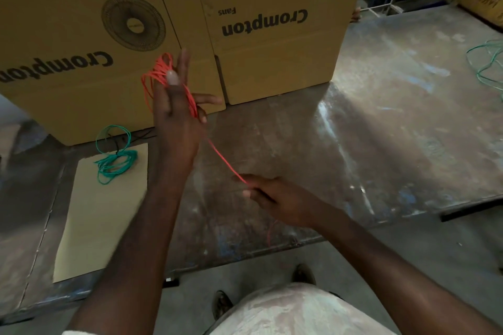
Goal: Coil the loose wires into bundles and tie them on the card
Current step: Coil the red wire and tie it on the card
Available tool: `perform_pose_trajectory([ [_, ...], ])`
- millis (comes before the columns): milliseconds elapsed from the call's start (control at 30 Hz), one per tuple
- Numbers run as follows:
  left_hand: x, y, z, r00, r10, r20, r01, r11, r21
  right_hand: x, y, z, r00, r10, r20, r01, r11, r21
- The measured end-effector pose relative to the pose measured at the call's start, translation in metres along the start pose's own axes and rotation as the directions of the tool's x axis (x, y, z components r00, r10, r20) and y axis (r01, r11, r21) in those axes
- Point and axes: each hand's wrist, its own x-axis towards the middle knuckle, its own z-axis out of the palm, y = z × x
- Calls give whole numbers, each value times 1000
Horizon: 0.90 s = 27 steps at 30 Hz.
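My left hand point(177, 114) is raised in front of the boxes with several loops of red wire point(158, 76) wound round its spread fingers and thumb. A single red strand runs from the loops down to my right hand point(275, 198), which pinches it low over the table; a short tail hangs below that hand. On the left lies a pale card point(95, 223). A coiled green wire bundle point(117, 163) rests on its far end with one loose loop standing up.
Two large brown Crompton cardboard boxes point(245, 35) stand at the back of the worn grey table point(381, 130). Loose green wire point(487, 62) lies at the far right edge. The table's front edge runs above my feet on the floor.
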Motion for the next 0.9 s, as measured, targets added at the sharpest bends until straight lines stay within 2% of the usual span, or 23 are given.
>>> perform_pose_trajectory([
  [67, 2, -17, -8, 991, 52, 123, -88, 948, 307, -6, -15, -5, 998, -58, 9, 58, 998, -2],
  [167, -8, -46, -25, 942, -60, 329, -187, 722, 667, -11, -29, -24, 996, -59, -73, 61, 998, 24],
  [233, -22, -65, -33, 894, -155, 420, -229, 648, 727, -12, -32, -47, 991, -43, -125, 41, 999, -14],
  [367, -54, -84, -41, 823, -279, 495, -182, 696, 694, -12, -14, -95, 987, -33, -158, 6, 985, -171],
  [467, -77, -85, -39, 788, -291, 542, -123, 789, 602, -8, 4, -117, 980, -60, -188, 5, 960, -280],
  [533, -93, -69, -29, 728, -396, 560, 132, 882, 452, -1, 15, -124, 964, -112, -239, 36, 953, -301],
  [600, -106, -49, -17, 666, -454, 592, 408, 886, 221, 7, 26, -124, 946, -135, -296, 51, 960, -275],
  [633, -112, -41, -13, 659, -444, 607, 491, 865, 100, 12, 32, -120, 938, -130, -323, 47, 967, -252],
  [700, -118, -27, -7, 667, -408, 623, 583, 807, -95, 22, 42, -110, 923, -125, -363, 50, 977, -209],
  [767, -117, -17, -4, 673, -391, 628, 634, 742, -216, 28, 48, -93, 926, -138, -351, 79, 981, -176],
  [900, -96, -2, -8, 775, -302, 555, 585, 675, -450, 27, 46, -53, 966, -72, -250, 71, 997, -12],
])
